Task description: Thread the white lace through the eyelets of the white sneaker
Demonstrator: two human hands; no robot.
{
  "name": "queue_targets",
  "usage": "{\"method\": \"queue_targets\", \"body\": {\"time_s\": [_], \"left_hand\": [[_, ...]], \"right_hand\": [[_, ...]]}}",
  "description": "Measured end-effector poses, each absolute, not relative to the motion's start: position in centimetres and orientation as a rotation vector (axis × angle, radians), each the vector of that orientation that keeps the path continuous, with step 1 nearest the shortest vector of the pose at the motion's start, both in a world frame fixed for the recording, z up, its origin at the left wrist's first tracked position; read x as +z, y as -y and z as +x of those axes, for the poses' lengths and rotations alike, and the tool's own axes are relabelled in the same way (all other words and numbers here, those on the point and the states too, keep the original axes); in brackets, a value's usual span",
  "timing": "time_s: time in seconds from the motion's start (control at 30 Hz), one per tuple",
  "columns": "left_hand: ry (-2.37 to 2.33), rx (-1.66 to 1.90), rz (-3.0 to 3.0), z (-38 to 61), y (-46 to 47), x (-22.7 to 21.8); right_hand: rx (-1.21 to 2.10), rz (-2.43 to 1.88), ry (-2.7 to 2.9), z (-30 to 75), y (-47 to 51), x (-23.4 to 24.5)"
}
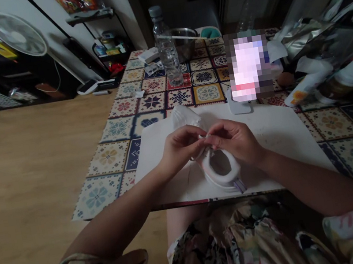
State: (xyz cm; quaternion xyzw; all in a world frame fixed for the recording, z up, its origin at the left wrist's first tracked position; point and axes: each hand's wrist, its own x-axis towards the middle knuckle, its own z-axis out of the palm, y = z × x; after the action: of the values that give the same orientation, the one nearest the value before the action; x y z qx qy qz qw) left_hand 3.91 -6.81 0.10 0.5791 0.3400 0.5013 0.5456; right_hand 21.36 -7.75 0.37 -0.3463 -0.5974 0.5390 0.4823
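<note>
A white sneaker (221, 180) rests on the white sheet with its toe pointing away from me and its round opening toward me. A lilac tab (239, 185) shows at its heel. Above the tongue area, my left hand (183, 145) and my right hand (233, 140) meet, fingertips almost touching. Both are closed in a pinch on a white shoelace (203, 137). My fingers cover most of the lacing, so how the lace runs there is hidden.
A white sheet (277, 134) covers part of the patterned tablecloth (107, 160). Farther back stand a clear plastic bottle (167, 53), a metal bowl (185, 43) and a blurred-out screen on a white stand (240, 106). Bottles and a white tube (305, 80) crowd the right.
</note>
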Motion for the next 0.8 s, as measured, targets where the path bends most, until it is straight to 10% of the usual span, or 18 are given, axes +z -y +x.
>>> {"method": "queue_targets", "body": {"time_s": [0.8], "left_hand": [[-0.798,1.23,1.562,3.1,6.7,-0.4]], "right_hand": [[0.935,-0.85,1.822,22.7,6.6,0.5]]}}
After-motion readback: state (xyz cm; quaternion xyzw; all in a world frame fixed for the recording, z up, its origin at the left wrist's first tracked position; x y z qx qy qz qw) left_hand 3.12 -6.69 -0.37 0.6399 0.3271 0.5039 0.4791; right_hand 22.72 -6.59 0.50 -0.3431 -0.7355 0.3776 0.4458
